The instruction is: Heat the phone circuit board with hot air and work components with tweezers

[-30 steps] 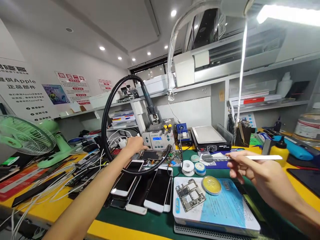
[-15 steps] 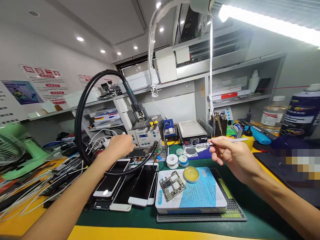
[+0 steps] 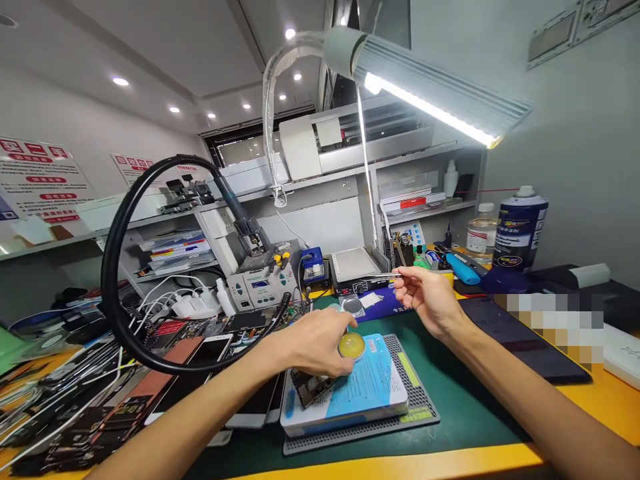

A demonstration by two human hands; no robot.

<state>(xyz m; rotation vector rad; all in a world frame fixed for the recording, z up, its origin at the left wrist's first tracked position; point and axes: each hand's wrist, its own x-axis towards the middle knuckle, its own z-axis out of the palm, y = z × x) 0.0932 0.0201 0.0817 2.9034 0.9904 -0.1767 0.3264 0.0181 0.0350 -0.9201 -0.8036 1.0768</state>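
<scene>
My left hand (image 3: 320, 341) reaches over the blue and white box (image 3: 370, 390). Its thumb and fingers curve round the sides of a small round tin of yellow paste (image 3: 352, 345) on the box top. Beneath that hand lies a phone circuit board (image 3: 313, 388), partly hidden. Raised at the right, my right hand (image 3: 427, 297) pinches thin metal tweezers (image 3: 383, 275), whose tips point left. Under the box is a grey perforated mat (image 3: 423, 407).
Several phones (image 3: 253, 403) lie left of the box. Behind them stands a soldering station (image 3: 263, 283) with a looping black hose (image 3: 113, 280). A flat heating plate (image 3: 356, 264) is at the back. A dark spray can (image 3: 520, 230) stands at right, below a bright lamp (image 3: 440, 87).
My left hand has moved from beside the soldering station to the yellow paste tin. My right hand still holds the tweezers. The view has turned right.
</scene>
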